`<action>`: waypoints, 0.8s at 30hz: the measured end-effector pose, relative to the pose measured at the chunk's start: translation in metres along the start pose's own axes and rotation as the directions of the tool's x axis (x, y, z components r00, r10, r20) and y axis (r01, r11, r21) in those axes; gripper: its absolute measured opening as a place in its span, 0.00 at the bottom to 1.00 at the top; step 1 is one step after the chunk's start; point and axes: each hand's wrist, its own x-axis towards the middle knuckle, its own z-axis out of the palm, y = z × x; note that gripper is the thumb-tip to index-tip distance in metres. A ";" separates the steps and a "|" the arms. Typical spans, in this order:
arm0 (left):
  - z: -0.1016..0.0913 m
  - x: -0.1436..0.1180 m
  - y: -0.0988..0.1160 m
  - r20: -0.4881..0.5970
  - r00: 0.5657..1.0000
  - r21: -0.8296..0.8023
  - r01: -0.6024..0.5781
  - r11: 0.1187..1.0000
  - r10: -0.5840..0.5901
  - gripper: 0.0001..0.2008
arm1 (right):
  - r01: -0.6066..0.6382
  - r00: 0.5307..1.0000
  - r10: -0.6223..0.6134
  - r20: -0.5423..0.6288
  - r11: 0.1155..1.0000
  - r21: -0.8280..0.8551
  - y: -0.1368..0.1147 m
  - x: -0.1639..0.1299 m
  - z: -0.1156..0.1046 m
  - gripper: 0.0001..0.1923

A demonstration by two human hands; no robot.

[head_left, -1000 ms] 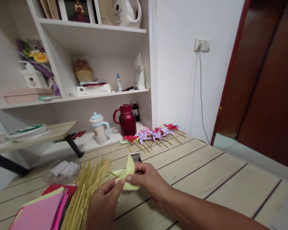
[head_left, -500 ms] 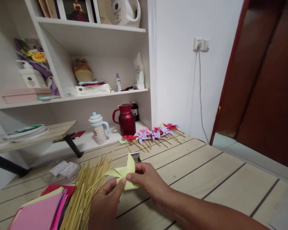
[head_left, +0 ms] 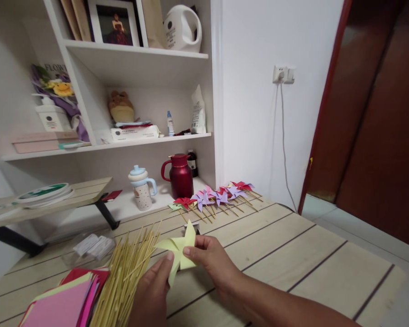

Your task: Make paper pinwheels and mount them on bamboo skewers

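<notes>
I saw my left hand (head_left: 153, 290) and right hand (head_left: 209, 262) both pinching the folded yellow paper pinwheel (head_left: 179, 250) just right of the bundle of bamboo sticks (head_left: 126, 277), above the wooden table (head_left: 293, 254), perhaps not touching it.

Near the front edge of the table (head_left: 293, 254), the left hand (head_left: 153, 295) and right hand (head_left: 213, 265) meet on a folded paper pinwheel (head_left: 179, 252). Just left of it lies a bundle of sticks (head_left: 126, 277), and left again a stack of paper sheets (head_left: 61, 302). Farther back on the table, a row of finished pinwheels (head_left: 214, 197) lies to the right of a jug (head_left: 179, 175) and a cup (head_left: 142, 187). Shelves (head_left: 136, 50) stand behind those, and a door (head_left: 378, 113) stands far right.
</notes>
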 end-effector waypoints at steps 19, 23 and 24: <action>0.000 0.009 -0.004 0.305 0.928 -0.105 0.256 0.961 -0.214 0.25 | 0.037 0.999 -0.039 -0.017 0.996 -0.081 -0.005 -0.001 0.000 0.12; 0.002 0.006 -0.004 0.289 0.929 -0.170 0.285 0.943 -0.229 0.23 | 0.037 0.999 -0.037 0.000 0.996 -0.078 -0.004 -0.003 0.001 0.12; 0.002 0.005 -0.002 0.275 0.932 -0.172 0.290 0.941 -0.236 0.23 | 0.038 0.999 -0.038 0.008 0.996 -0.075 -0.003 -0.004 0.001 0.12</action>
